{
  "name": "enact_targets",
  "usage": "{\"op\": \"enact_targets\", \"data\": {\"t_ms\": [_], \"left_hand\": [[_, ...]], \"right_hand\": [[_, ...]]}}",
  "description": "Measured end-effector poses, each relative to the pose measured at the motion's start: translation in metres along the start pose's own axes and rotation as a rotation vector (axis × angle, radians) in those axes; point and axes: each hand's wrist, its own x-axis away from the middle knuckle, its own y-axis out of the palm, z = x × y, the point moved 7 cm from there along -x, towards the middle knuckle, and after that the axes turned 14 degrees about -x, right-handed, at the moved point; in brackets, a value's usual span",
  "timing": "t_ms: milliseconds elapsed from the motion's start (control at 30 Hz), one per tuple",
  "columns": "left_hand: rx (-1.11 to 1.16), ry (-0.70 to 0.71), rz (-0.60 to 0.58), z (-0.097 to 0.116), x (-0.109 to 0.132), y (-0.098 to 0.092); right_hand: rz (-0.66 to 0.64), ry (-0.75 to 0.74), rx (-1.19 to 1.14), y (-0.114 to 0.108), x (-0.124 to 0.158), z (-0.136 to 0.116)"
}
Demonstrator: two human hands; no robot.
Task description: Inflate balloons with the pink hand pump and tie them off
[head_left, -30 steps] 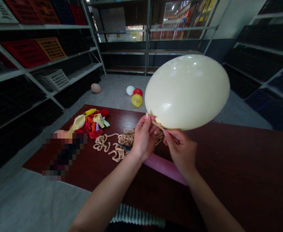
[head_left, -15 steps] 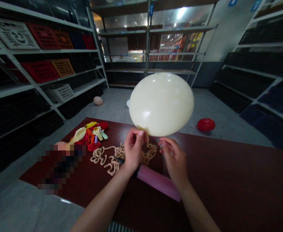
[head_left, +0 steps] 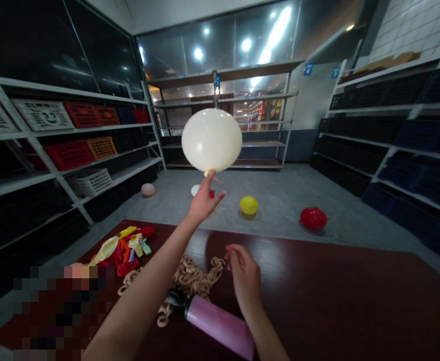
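Note:
A round cream balloon (head_left: 211,140) hangs in the air above the table, inflated and tied off at the neck. My left hand (head_left: 205,198) is raised beneath it, with thumb and forefinger pinching the neck. My right hand (head_left: 244,273) hovers low over the table, loosely curled and holding nothing. Close to it lie a tangle of tan twisted cord-like balloons (head_left: 193,278) and a pink hand pump (head_left: 220,326) with a black nozzle.
A heap of flat coloured balloons (head_left: 122,253) lies on the dark red table (head_left: 317,296). Yellow (head_left: 249,204), red (head_left: 313,218) and pale pink (head_left: 148,189) balloons rest on the grey floor. Metal shelves with crates line both sides.
My left hand has lifted the balloon higher, and my right hand has let go and dropped to the table. The view has tilted upward, showing more floor and ceiling.

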Motion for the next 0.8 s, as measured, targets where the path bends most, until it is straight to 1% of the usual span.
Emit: {"op": "enact_targets", "data": {"t_ms": [67,100,167,233,267,333,433,533,667,700,800], "left_hand": [[-0.062,0.032,-0.184,-0.001,-0.03,0.016],[-0.1,0.04,-0.23,0.0,-0.039,0.018],[-0.15,0.055,-0.278,0.004,-0.047,0.017],[-0.164,0.058,-0.282,0.005,-0.042,0.009],[-0.163,0.05,-0.278,0.003,-0.037,0.004],[-0.177,0.026,-0.272,-0.01,-0.024,-0.004],[-0.207,-0.068,-0.283,-0.042,-0.001,-0.017],[-0.222,-0.164,-0.294,-0.074,0.025,-0.034],[-0.267,-0.236,-0.301,-0.106,0.065,-0.058],[-0.274,-0.255,-0.302,-0.113,0.076,-0.064],[-0.275,-0.304,-0.322,-0.132,0.108,-0.081]], "right_hand": [[-0.012,0.007,-0.008,0.001,-0.001,0.0],[-0.022,0.013,-0.013,0.002,-0.001,0.001],[-0.052,0.029,-0.024,0.005,-0.001,0.002],[-0.094,0.049,-0.026,0.009,-0.002,0.004],[-0.123,0.061,-0.022,0.012,-0.002,0.006],[-0.208,0.086,-0.002,0.018,-0.001,0.011],[-0.416,0.132,0.081,0.03,0.005,0.018],[-0.59,0.14,0.208,0.037,0.017,0.014],[-0.724,0.117,0.339,0.041,0.031,-0.003],[-0.737,0.113,0.363,0.041,0.033,-0.006],[-0.814,0.123,0.413,0.042,0.037,-0.006]]}}
